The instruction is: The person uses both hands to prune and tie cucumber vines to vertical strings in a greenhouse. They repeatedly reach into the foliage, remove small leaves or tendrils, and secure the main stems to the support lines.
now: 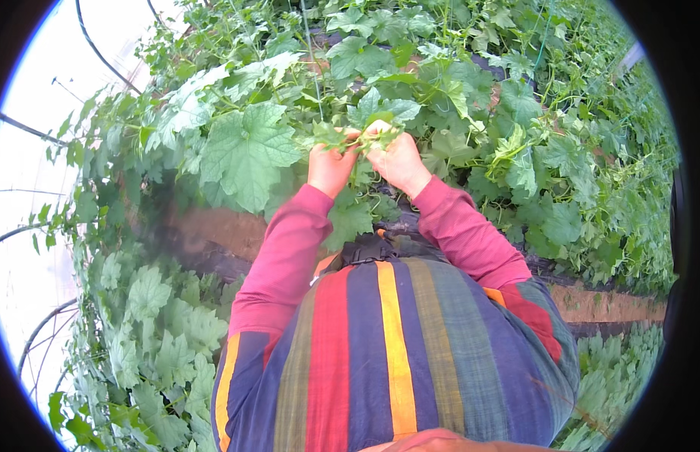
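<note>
Both my hands meet at a leafy vine shoot [355, 148] in the upper middle of the view. My left hand [332, 168] pinches the shoot from the left between thumb and fingers. From the right, my right hand [398, 161] has its fingers closed on the same shoot, with small leaves over the fingertips. The exact hold of the fingertips is partly hidden by leaves. A large lobed leaf [249, 148] spreads just left of my left hand. A thin support string [313, 68] runs down among the vines behind my hands.
Dense climbing vines [559, 164] fill the far side and the right. More broad-leaved plants [158, 339] grow at the lower left. Between the rows lie bare soil [225, 226] and dark plastic sheeting [225, 261]. Curved frame hoops [30, 129] stand at the left against a pale cover.
</note>
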Available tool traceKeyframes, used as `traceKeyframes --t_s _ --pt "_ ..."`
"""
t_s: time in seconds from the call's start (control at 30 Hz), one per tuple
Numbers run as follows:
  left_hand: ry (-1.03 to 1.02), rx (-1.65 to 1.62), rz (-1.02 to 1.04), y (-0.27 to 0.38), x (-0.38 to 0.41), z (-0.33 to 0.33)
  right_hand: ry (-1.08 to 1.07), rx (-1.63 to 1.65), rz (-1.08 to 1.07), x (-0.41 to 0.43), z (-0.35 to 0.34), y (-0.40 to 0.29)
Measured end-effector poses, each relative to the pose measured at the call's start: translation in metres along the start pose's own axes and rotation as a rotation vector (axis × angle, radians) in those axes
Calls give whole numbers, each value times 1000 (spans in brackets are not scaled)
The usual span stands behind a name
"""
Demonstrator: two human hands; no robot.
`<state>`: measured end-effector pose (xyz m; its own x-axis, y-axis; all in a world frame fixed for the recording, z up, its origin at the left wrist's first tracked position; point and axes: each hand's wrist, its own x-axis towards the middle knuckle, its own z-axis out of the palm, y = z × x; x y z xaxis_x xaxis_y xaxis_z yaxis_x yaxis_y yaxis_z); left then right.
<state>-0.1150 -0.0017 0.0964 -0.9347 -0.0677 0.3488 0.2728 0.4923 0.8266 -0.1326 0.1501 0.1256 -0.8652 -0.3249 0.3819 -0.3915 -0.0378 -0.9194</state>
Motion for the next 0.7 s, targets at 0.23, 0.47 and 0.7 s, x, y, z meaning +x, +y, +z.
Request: traceKeyframes --t_s 0.23,0.47,0.7 --pt "-239 -265 -121 -14 -19 10 176 170 14 35 -32 -16" --pt "-620 -233 -110 -46 -97 50 -704 756 177 59 -20 -59" --pt "-514 -812 -453 -114 -146 37 241 957 154 -47 -208 19"
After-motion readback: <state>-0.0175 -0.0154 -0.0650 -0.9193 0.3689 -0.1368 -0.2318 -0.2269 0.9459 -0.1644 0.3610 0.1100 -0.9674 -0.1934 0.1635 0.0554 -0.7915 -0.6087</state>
